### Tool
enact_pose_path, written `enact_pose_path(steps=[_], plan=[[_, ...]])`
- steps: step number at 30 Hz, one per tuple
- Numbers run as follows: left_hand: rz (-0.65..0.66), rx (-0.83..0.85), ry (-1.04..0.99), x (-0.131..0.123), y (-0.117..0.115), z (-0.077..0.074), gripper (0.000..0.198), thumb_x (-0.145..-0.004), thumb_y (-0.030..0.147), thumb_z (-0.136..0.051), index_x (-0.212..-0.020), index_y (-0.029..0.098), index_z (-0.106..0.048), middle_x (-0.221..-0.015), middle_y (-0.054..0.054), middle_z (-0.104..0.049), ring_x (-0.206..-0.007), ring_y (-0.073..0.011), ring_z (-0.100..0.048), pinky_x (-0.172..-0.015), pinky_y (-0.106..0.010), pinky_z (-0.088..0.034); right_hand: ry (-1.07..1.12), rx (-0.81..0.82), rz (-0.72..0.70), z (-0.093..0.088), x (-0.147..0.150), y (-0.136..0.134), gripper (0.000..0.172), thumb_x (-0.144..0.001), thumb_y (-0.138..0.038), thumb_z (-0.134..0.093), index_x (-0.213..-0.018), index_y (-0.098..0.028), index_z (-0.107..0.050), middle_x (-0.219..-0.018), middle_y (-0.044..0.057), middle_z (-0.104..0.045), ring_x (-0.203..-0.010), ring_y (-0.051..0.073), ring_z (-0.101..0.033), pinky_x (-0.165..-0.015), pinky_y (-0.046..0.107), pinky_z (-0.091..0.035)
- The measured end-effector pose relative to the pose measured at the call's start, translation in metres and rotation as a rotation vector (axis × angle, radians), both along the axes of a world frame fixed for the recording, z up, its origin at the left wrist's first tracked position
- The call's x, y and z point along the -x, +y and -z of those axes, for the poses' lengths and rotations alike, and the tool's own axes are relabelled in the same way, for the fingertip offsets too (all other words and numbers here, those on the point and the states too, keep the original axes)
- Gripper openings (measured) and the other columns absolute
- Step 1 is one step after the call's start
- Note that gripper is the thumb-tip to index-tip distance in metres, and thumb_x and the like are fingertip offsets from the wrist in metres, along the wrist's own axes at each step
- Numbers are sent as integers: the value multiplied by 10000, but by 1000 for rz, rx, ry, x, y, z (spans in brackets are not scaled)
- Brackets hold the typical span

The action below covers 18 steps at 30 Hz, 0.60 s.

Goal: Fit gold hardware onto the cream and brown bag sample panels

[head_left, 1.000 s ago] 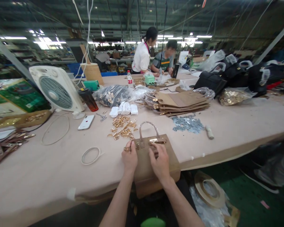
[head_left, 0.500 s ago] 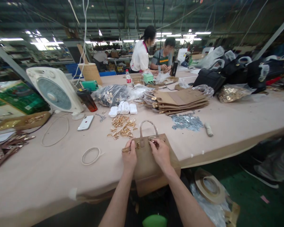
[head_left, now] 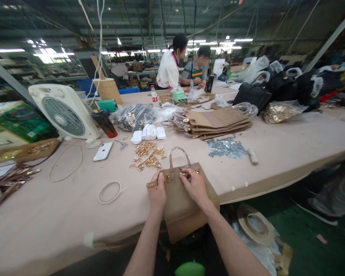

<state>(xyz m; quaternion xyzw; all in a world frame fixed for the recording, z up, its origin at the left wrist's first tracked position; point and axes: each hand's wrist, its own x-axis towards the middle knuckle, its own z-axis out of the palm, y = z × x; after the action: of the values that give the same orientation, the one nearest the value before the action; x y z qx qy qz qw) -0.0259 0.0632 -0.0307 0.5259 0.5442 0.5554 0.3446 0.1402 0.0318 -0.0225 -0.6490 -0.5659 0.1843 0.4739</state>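
Observation:
A brown handbag (head_left: 181,214) lies over the table's front edge, its plastic-wrapped handle (head_left: 171,159) pointing away from me. My left hand (head_left: 157,191) is closed on the bag's upper left edge, thumb on top; a short brown strap (head_left: 151,184) sticks out to its left. Beside the handle's left foot sits a small gold fitting (head_left: 168,178). With thumb and fingers pinched, my right hand (head_left: 195,186) holds a small gold metal fitting (head_left: 181,174) against the bag's top, right of the handle. The fingers partly hide that piece. Loose gold fittings (head_left: 151,155) lie in a pile just beyond the bag.
Grey metal plates (head_left: 227,147) lie scattered to the right, near a rolled cloth (head_left: 252,157). Behind are stacked brown bag panels (head_left: 218,122). Leftward are a tape ring (head_left: 110,192), a phone (head_left: 102,151), a tumbler (head_left: 105,124) and a fan (head_left: 64,111). Two people work across the table.
My right fingers have shifted slightly left along the bag's top, with the gold fitting still pinched. My left hand keeps its hold. The whole view has moved a little.

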Motion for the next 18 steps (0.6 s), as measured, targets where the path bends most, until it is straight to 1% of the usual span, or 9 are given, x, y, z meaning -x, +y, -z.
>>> enact_pose_path(steps=[2,3,5,7,9,11,14,16,18], plan=[[-31,13,-26,0,2,3,392,-965,484,-569,-1162,194,-743,-1162,-95,-759,-1124,-264,-677,-1059,-428,-494,77,-11,-7,-1,-2,-4,295,-876,-283,-700,-1164,-222,-679,-937,25,-717,-714,177,-657,-730,327,-553],[-37,16,-38,1,3,4,394,-961,487,-572,-1159,194,-745,-1161,-96,-759,-1126,-265,-676,-1063,-430,-491,113,-26,5,-1,-1,-8,310,-876,-298,-700,-1173,-213,-666,-938,29,-705,-702,171,-651,-705,317,-561],[-34,20,-65,1,3,5,399,-955,492,-576,-1155,192,-747,-1159,-99,-759,-1124,-267,-676,-1066,-434,-488,156,-71,47,-3,2,-16,271,-901,-317,-673,-1147,-204,-651,-967,50,-684,-746,176,-659,-698,309,-579],[-32,32,-94,0,2,4,398,-948,494,-583,-1152,195,-747,-1169,-97,-756,-1130,-267,-674,-1065,-433,-490,136,-106,82,-4,9,-25,242,-926,-325,-646,-1135,-205,-639,-1002,69,-668,-799,191,-663,-737,329,-596],[-43,50,-135,0,1,2,391,-936,493,-603,-1148,198,-748,-1182,-92,-753,-1144,-265,-671,-1065,-428,-494,66,-120,79,-6,19,-35,285,-931,-331,-650,-1189,-214,-621,-1074,90,-659,-888,220,-667,-828,380,-603],[-53,64,-200,-1,-1,-2,398,-919,497,-629,-1151,196,-748,-1184,-90,-753,-1150,-266,-672,-1063,-425,-502,-13,-128,52,-8,29,-44,432,-915,-339,-684,-1315,-222,-569,-1209,120,-636,-1073,271,-644,-974,455,-570],[-9,82,-303,0,-10,-12,451,-890,517,-669,-1177,178,-740,-1183,-102,-755,-1146,-278,-684,-1051,-427,-522,-76,-120,4,-11,44,-58,737,-883,-345,-733,-1525,-225,-391,-1439,153,-527,-1351,327,-495,-1151,538,-451],[91,111,-379,3,-22,-19,536,-873,542,-686,-1253,164,-709,-1202,-121,-751,-1154,-300,-691,-1039,-439,-538,-83,-94,-40,-14,52,-68,887,-860,-343,-757,-1599,-232,-278,-1528,155,-452,-1440,340,-405,-1194,554,-405],[216,131,-468,10,-40,-25,663,-858,606,-679,-1348,161,-660,-1262,-144,-730,-1181,-334,-686,-1036,-464,-550,-67,-67,-90,-18,58,-78,1004,-815,-339,-801,-1629,-249,-220,-1592,150,-378,-1500,354,-321,-1217,563,-375]])
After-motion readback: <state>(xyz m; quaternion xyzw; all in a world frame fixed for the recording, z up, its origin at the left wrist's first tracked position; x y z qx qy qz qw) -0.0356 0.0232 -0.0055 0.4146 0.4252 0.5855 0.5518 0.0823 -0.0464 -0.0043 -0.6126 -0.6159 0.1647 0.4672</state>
